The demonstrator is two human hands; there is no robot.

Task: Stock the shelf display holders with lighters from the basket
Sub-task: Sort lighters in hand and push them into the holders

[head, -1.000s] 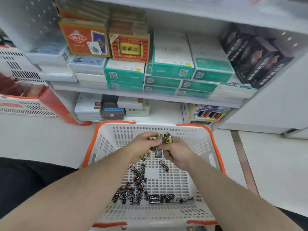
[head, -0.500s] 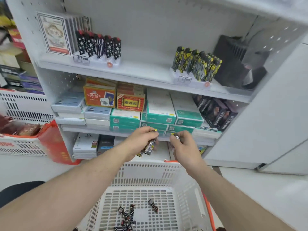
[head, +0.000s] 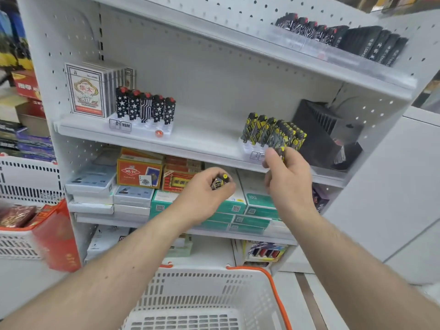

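Note:
My left hand (head: pixel 204 194) grips a small bunch of black-and-yellow lighters (head: pixel 220 182) in front of the middle shelf's boxes. My right hand (head: pixel 285 177) pinches one black-and-yellow lighter (head: pixel 278 147) right at the white display holder (head: pixel 253 148), which carries a row of matching yellow lighters (head: pixel 271 131). A second holder (head: pixel 142 127) to the left carries star-patterned lighters (head: pixel 145 107) with red tops. The white basket (head: pixel 273 289) with an orange rim sits below my arms; its contents are out of view.
Card packs (head: pixel 85 91) stand left of the star lighters. A black box (head: pixel 326 132) stands right of the yellow row. Boxed goods (head: pixel 140 173) fill the shelf below. More lighters (head: pixel 309 27) line the top shelf. A red box (head: pixel 57 236) sits in a left basket.
Both hands rose from the basket to the shelf. My right hand carried its lighter up and right to the yellow holder. The view tilted upward, so the basket's lighters dropped out of sight.

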